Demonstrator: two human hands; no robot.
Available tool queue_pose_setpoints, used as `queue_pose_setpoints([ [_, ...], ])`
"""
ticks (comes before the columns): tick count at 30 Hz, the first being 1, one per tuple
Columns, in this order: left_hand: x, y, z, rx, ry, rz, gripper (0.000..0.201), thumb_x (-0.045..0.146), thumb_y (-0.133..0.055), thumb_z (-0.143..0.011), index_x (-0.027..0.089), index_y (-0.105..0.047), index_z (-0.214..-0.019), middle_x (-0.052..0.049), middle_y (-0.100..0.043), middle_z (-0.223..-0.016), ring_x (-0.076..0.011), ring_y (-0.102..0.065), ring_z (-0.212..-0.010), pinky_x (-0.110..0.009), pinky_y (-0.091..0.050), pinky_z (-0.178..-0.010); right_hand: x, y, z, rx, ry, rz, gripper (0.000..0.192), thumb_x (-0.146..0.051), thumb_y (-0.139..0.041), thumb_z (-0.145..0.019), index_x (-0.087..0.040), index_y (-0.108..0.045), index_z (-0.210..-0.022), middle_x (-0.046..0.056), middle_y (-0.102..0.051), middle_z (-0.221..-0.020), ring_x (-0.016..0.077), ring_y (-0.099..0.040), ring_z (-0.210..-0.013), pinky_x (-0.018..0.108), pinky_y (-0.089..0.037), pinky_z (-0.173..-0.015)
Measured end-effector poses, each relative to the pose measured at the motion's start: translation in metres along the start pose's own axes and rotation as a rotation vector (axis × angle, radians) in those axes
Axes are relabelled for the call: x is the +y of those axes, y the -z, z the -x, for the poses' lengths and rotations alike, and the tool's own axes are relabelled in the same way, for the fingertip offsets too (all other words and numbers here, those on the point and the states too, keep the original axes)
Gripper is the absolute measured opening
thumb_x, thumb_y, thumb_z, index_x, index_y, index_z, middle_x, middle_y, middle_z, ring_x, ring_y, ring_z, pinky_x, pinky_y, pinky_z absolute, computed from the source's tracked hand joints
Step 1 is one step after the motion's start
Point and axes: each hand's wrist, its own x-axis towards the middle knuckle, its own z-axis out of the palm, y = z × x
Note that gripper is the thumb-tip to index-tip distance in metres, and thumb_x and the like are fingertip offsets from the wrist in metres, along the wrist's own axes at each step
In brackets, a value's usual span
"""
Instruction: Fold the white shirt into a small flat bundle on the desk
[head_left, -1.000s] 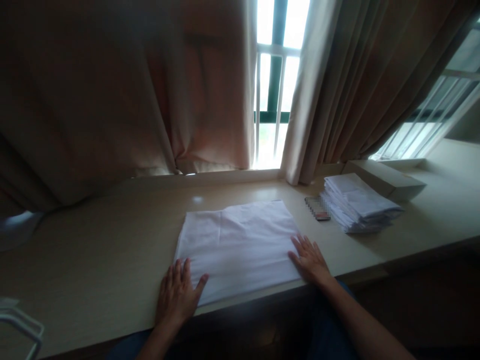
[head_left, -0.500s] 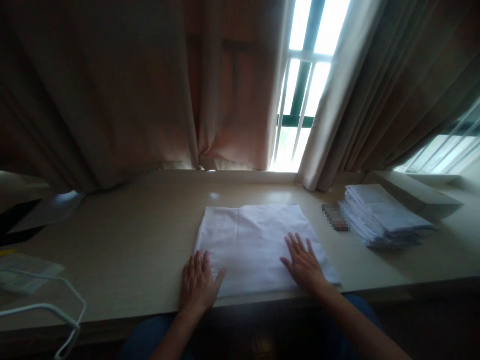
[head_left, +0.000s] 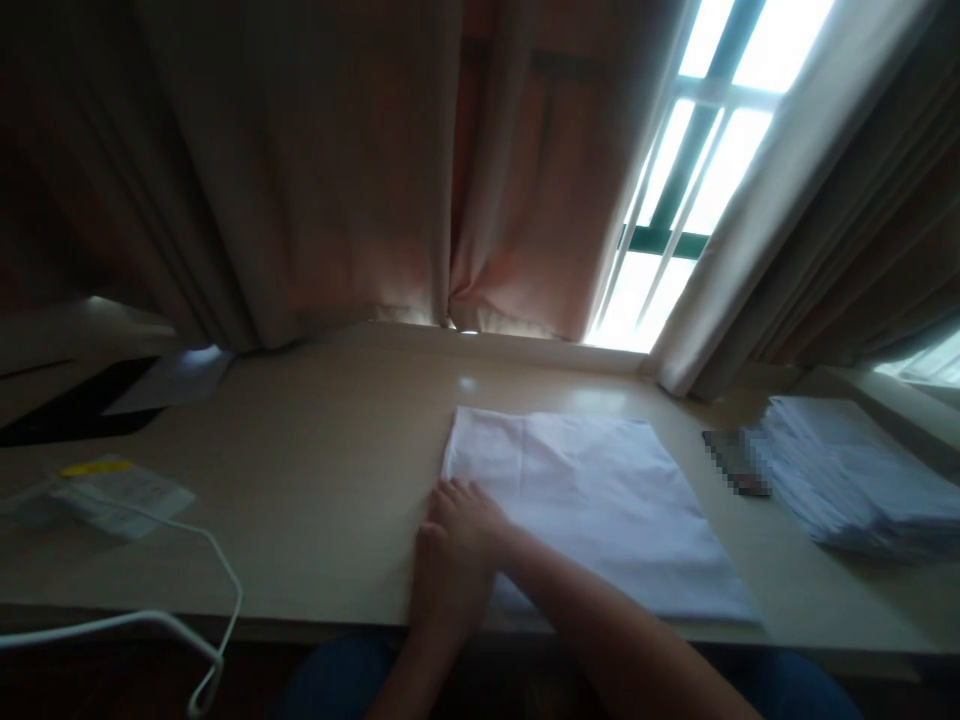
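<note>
A folded white cloth point(head_left: 592, 500) lies flat on the desk in front of me, its near edge close to the desk's front edge. My right hand point(head_left: 472, 520) reaches across it to the left edge, palm down, with the fingers laid on the fabric. Partly beneath and beside it is my left hand point(head_left: 442, 580), at the cloth's left border. The right hand and wrist cover most of the left hand's fingers, so their pose is hidden.
On the right stands a stack of folded white cloths point(head_left: 862, 470), with a blurred-out dark flat object point(head_left: 739, 465) beside it. A white cable point(head_left: 217, 560), a clear packet point(head_left: 135, 500) and a black flat item point(head_left: 90, 405) are at left. Curtains point(head_left: 360, 200) hang behind the desk point(head_left: 322, 500).
My right hand has moved left from the cloth's right part to its left edge, over my left hand. The view has turned slightly left.
</note>
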Motion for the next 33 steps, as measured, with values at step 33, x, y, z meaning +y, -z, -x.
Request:
queue_pose_setpoints([
  [33,0.006,0.006,0.006,0.002,0.15,-0.082,0.092,0.058,-0.049,-0.084,0.011,-0.01,-0.153,-0.019,-0.018,-0.157,-0.0379,-0.019,-0.144,-0.061,-0.029,-0.111,0.121,0.012,-0.19,0.061,-0.168,0.091,0.08,-0.066,-0.011,-0.094,-0.011,-0.016,-0.153,0.011,-0.012,-0.159,0.0293,-0.006,-0.146,0.052,-0.001,-0.116],
])
